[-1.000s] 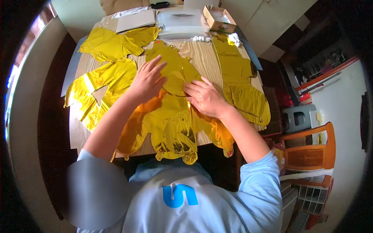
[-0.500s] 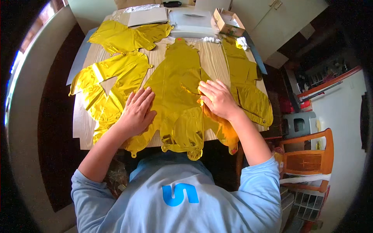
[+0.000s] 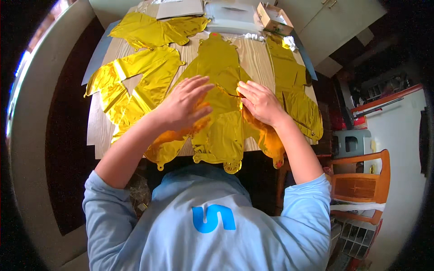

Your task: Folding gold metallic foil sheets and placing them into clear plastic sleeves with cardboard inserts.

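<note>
Standing here, nearest is the pale-blue shirt [image 3: 181, 198], right at the wood tbl [image 3: 255, 61]. The mid gold foil shape [image 3: 219, 58] lies on the tbl in front of it, lower lobes poking past the near edge. Imo the foil wants flat palms & light strokes, center outward, one hand anchoring while the other smooths; hard tugging cd nick a seam. The short crease [image 3: 226, 91] by the R fingertips prob needs easing out gently.

L hand [image 3: 186, 103]: fingers loosely spread, holding nothing, over the foil's left part; can't tell if it's touching. R hand [image 3: 262, 105]: fingers close tog., tips at the crease; underside's hidden, so can't say if it's pinching or just resting.

Farther: gold foil w/ an opening [image 3: 156, 67] to the left, folded-looking gold foil [image 3: 287, 72] to the right; then a white wad [image 3: 291, 44], clear plastic sleeve [image 3: 230, 18], & open box [image 3: 275, 20].
</note>
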Motion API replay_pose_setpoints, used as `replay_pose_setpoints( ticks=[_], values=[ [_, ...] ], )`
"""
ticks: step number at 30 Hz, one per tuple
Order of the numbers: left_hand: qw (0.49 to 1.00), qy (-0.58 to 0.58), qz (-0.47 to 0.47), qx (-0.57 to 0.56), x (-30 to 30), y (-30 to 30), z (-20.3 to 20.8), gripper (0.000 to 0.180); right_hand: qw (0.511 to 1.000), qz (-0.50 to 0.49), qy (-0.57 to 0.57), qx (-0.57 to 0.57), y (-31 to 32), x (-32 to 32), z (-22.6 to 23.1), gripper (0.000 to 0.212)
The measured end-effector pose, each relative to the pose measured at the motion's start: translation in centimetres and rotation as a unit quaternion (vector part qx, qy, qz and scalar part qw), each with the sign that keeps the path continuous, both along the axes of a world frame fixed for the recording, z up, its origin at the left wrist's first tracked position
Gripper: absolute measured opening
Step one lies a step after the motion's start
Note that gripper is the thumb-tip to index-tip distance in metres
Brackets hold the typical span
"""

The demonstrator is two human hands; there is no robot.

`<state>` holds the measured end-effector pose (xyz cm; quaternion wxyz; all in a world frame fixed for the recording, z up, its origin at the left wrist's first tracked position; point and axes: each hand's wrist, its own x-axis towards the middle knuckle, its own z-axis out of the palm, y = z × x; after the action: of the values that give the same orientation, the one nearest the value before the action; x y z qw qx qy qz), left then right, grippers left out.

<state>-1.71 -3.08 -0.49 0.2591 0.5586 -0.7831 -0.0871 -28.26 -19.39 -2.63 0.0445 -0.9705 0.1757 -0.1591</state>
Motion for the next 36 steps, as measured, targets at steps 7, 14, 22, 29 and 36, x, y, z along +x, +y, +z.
replay_pose_setpoints(
  ticks=[7,14,22,29,36],
  values=[
    [0.997,-0.046,-0.055,-0.010,-2.0,-2.3,-2.9,0.071,0.999,-0.008,-0.042,-0.024,0.5,-0.6,0.3,0.036],
    [0.998,-0.054,-0.039,-0.023,-2.1,-2.0,-3.0,0.068,0.937,-0.339,-0.079,0.031,9.2,-8.3,4.2,0.030],
    [0.998,-0.042,-0.051,-0.014,-2.1,-2.2,-3.2,0.070,0.689,-0.398,-0.306,0.523,13.9,-15.6,-2.2,0.031],
    [0.996,-0.058,-0.050,-0.036,-1.8,-2.3,-3.5,0.072,0.949,-0.085,-0.240,0.185,15.3,-3.5,7.0,0.020],
    [0.990,-0.070,-0.108,-0.052,0.2,-2.6,-5.4,0.078,0.917,0.113,-0.135,0.359,11.8,0.1,4.2,0.021]
  ],
)
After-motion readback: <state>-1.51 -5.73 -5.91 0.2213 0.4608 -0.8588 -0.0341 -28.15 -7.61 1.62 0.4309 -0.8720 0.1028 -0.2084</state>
